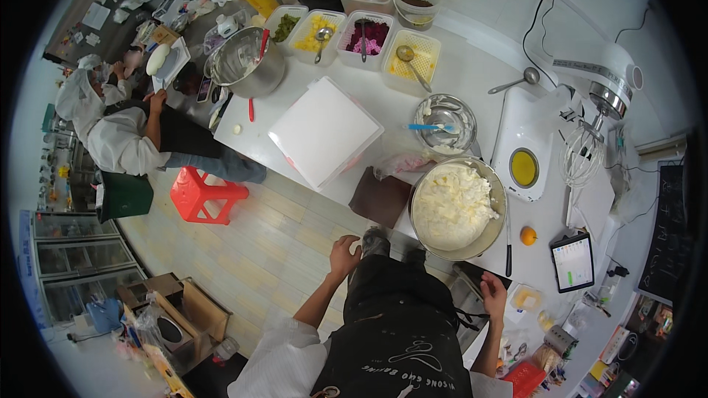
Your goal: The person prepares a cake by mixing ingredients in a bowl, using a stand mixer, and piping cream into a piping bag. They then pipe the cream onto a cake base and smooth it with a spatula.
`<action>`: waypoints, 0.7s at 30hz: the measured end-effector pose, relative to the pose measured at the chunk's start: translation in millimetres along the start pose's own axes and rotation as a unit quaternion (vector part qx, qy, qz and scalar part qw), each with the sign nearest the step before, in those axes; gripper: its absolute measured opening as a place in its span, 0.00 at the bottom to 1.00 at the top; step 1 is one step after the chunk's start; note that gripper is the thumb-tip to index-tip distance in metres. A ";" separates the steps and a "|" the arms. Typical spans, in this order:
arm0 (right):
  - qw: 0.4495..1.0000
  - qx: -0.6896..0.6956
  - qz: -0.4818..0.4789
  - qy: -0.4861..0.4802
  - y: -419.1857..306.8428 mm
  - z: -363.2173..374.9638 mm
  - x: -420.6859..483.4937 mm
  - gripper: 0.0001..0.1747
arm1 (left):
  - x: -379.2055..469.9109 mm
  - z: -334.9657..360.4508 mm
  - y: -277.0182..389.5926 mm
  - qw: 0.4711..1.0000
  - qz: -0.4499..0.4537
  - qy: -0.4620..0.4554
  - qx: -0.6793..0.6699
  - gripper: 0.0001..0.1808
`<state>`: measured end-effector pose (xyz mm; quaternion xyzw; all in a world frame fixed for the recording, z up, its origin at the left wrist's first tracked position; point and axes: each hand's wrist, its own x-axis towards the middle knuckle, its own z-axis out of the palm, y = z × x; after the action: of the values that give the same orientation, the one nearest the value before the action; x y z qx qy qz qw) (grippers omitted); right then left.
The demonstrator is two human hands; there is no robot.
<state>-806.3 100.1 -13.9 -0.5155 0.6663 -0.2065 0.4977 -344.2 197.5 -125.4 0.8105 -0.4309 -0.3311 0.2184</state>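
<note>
My left hand (344, 256) hangs in the air over the floor, fingers apart and a little curled, holding nothing. My right hand (492, 292) is beside the table's near edge, below a black-handled knife (509, 260), with loosely bent fingers and nothing seen in it. Between and beyond my hands, a large metal bowl (502, 215) holds a heap of pale whipped cream (451, 204) with yellowish patches. Behind it stands a smaller cream-smeared metal bowl (470, 121) with a blue spatula (426, 127) in it. An orange fruit (529, 235) lies right of the large bowl.
White boards (326, 132) lie mid-table. Behind are plastic baskets of chopped fruit (315, 33) with spoons and a mixing bowl (265, 74). A stand mixer (597, 74) and a tablet (573, 262) are at right. A red stool (202, 193) stands near co-workers (121, 132) at left.
</note>
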 end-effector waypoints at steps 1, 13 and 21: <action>0.999 -0.001 -0.028 -0.018 1.5 -0.4 -0.5 0.19 | 4.2 13.6 -8.3 0.999 0.031 -0.003 -0.044 0.25; 0.991 -0.116 0.001 -0.061 -37.6 -4.0 -26.7 0.19 | 85.6 153.8 -6.7 0.973 0.120 -0.054 -0.192 0.39; 0.984 -0.144 0.041 -0.096 -10.2 -6.0 -64.4 0.20 | 84.2 143.1 -8.8 0.979 0.069 -0.069 -0.177 0.36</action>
<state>-808.3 152.3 25.7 -0.5714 0.6588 -0.0368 0.4880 -408.6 121.4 -258.4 0.7026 -0.4343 -0.4413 0.3506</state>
